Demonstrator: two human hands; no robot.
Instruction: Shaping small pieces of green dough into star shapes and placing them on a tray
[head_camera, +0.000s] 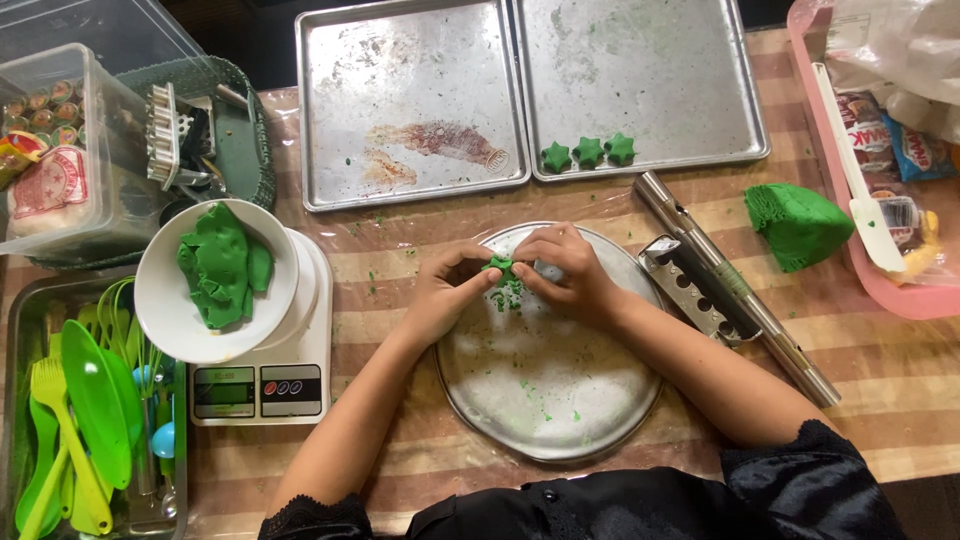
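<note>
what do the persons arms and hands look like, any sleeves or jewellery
Both forearms are bare from the elbow down. The left hand and right hand wear no gloves, and no rings, watch or bracelets show. The black sleeves end near the elbows, with a lacy scalloped edge on the left one.

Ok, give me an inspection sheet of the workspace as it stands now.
Surface: striped table cover under clear film, green crumbs scattered.
Job's things: small green dough piece pinched over a round metal plate; three green dough stars on the right baking tray; left baking tray stained, no dough.
Clutter: white bowl of green dough on a kitchen scale; green dough lump; metal press tube; bin of green utensils; pink tray of packets.
Grippers: left hand and right hand both pinch the dough piece.
Cables: nothing seen.
Surroundings: clear plastic box, basket of cutters.
</note>
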